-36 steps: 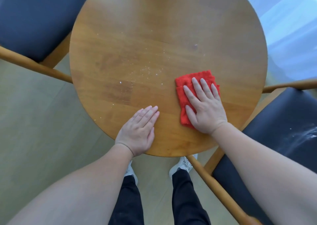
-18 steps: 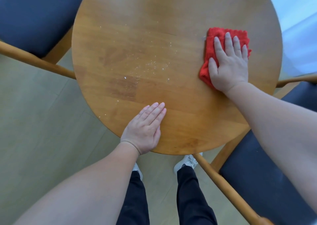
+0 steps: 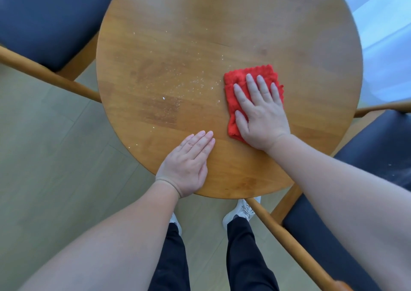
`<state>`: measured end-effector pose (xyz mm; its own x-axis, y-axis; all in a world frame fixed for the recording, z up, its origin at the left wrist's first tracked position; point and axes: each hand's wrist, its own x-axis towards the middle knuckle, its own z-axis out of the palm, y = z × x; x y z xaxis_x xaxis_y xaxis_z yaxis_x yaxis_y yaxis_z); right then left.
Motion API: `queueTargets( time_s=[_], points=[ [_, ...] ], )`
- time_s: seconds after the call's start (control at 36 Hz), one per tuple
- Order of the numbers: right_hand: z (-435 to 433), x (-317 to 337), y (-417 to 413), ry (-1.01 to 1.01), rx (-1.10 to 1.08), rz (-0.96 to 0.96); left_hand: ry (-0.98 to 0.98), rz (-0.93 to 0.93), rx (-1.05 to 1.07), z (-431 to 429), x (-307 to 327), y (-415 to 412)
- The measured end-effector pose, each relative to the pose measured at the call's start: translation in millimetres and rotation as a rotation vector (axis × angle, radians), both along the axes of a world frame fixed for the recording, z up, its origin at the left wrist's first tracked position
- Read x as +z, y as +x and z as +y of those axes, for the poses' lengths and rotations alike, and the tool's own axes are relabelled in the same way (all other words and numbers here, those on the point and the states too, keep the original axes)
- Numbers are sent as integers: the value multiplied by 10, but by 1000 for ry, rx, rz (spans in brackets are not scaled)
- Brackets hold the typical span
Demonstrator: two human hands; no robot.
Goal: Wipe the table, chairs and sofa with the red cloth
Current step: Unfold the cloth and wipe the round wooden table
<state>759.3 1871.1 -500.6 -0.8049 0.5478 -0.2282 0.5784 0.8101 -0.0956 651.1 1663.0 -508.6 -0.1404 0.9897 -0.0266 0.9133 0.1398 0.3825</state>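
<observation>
Fingers [image 3: 263,88] flat atop red cloth [image 3: 236,79], on table [image 3: 222,24]

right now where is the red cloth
In the head view, the red cloth lies on the right half of the round table, pressed flat under the right hand, just right of the white crumbs.

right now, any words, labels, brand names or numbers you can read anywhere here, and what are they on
None: no readable text shows anywhere in this view.
The red cloth shows no tag or print.
The table is plain wood with only white specks on it.
The dark chair seats carry no visible label.
The shoes have a faint pattern, too small to tell whether it holds any lettering.
</observation>
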Motion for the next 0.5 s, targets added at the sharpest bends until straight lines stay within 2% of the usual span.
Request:
queueTargets(
  time_s=[0.5],
  points=[
    [-1132,-41,473,-74,28,11,-2,-109,23,6,36,19]
  ],
)
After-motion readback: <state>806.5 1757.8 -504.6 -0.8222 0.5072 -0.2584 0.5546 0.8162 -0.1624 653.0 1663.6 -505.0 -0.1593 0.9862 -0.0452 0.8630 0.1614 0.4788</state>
